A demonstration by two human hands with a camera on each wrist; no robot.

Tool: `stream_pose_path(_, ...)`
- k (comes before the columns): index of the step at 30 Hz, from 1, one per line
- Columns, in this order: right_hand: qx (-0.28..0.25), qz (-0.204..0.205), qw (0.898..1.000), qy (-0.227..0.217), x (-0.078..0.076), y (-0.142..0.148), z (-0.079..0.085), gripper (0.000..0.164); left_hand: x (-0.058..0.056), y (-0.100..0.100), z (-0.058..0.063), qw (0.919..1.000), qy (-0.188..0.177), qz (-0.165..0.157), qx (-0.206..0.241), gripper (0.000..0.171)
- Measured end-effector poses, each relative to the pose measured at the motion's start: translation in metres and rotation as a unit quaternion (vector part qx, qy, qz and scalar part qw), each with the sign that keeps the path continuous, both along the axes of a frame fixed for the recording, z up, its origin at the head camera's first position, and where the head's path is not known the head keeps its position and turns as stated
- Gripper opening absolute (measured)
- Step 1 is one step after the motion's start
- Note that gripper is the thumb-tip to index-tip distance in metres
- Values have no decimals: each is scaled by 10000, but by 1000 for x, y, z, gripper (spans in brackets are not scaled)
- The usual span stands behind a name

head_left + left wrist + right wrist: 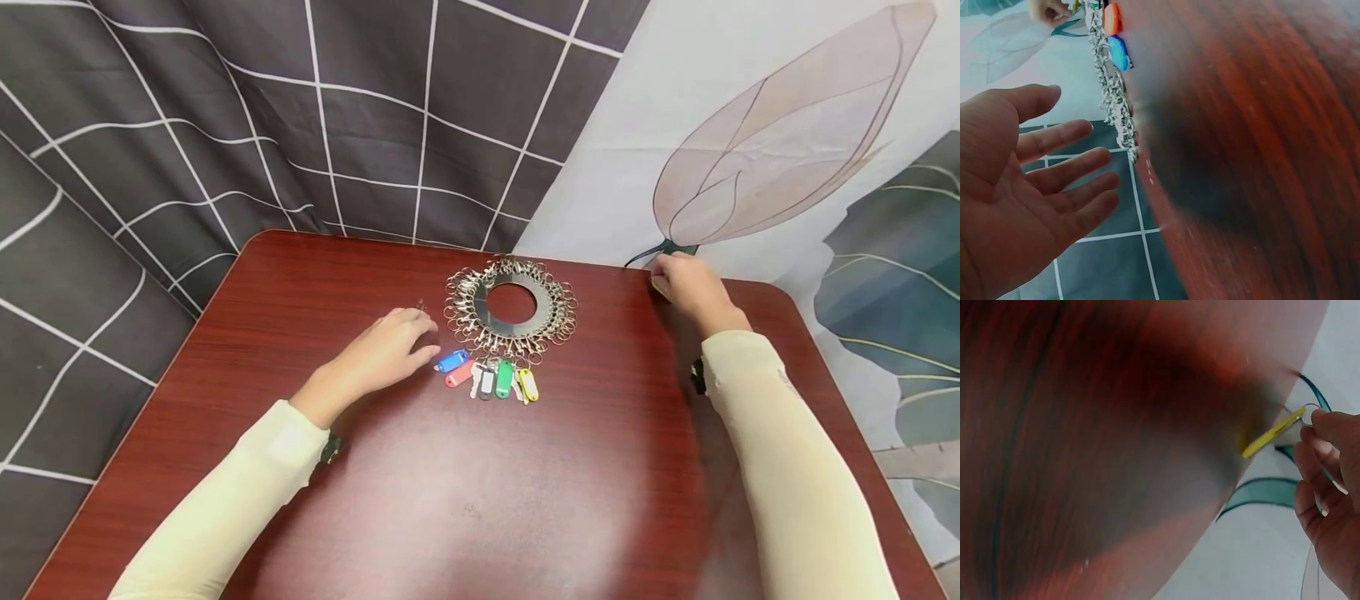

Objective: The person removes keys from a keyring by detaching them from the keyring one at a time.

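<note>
In the right wrist view, my right hand (pixel 1329 469) pinches the small metal ring of a yellow key tag (pixel 1271 434) between thumb and finger; the tag points down towards the table. The head view puts that hand near the table's back right edge. My left hand (pixel 378 350) hovers over the table with loosely bent fingers, holding nothing. Just right of its fingertips lie a blue key tag (pixel 453 361) and a red key tag (pixel 460 374). Beside them are a black tag (pixel 487 383), a green tag (pixel 504 380), another yellow tag (pixel 529 386) and silver keys (pixel 476 380).
A flat metal ring (pixel 544 305) fringed with many small clasps and split rings lies at the back middle of the reddish wooden table (pixel 480 492). Behind hang a dark checked curtain (pixel 375 125) and a white cloth with a leaf print (pixel 787 133).
</note>
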State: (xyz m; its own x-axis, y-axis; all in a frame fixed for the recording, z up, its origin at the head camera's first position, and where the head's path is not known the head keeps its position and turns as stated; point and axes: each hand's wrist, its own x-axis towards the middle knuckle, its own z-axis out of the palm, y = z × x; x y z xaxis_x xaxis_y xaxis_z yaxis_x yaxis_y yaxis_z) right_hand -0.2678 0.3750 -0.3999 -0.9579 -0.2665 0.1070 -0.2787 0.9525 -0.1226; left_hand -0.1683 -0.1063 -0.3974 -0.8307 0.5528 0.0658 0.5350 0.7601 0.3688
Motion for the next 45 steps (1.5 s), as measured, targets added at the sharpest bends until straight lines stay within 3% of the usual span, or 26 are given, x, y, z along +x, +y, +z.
stream_pose_path(11, 44, 349, 9994, -28, -7, -19, -15, 5, 6, 2, -5, 9991, 122, -322, -228, 46)
stream_pose_path(17, 133, 302, 9994, -64, -3, -31, -14, 6, 7, 8, -5, 9983, 226, -491, -225, 46)
stream_pose_path(22, 259, 551, 9981, 134, 1, -48, -9, 10, 5, 11, -6, 9979, 332, -530, -164, 45)
stream_pose_path(25, 13, 699, 9973, 239, 7, -62, -8, 12, 3, 14, -6, 9983, 281, -486, -152, 46)
stream_pose_path(28, -565, 827, 9947, 219, 15, -79, -8, 13, 4, 18, -5, 9986, 278, -437, -132, 45)
stream_pose_path(33, -1356, 1195, 9835, -3, 34, -107, -6, 11, 20, 26, 4, 9952, 602, -771, -64, 38)
stream_pose_path(38, -1704, 1534, 9733, 30, 50, -127, -3, 10, 39, 33, 14, 9868, 1064, -1212, -128, 29)
stream_pose_path(45, -1879, 1698, 9673, -161, 68, -145, -5, 7, 55, 32, 21, 9829, 1316, -1234, -381, 28)
